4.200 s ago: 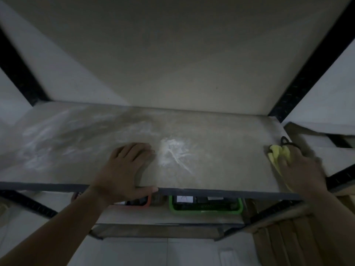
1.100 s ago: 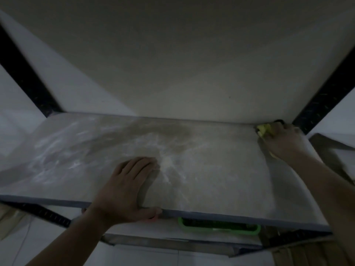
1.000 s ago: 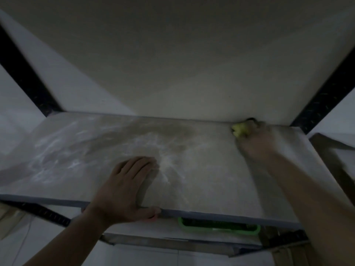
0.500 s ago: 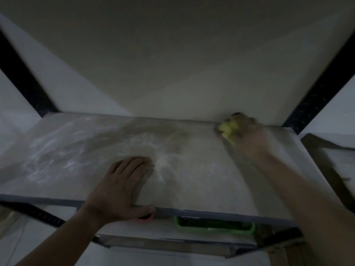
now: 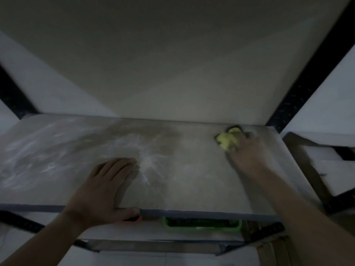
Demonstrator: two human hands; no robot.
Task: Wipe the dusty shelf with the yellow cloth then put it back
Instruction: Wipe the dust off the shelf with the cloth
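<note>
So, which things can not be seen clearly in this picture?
- Right hand, head view: motion-blurred; its grip on the yellow cloth is unclear.
- Green basket: the shelf edge hides its contents.
- Orange item: mostly behind the left hand.

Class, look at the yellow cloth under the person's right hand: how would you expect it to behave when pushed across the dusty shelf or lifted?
The soft yellow cloth sits crumpled under the right hand, so it is probably floppy and light. Pushed over the pale dusty shelf board, it would likely bunch up. Lifted, it should droop.
</note>
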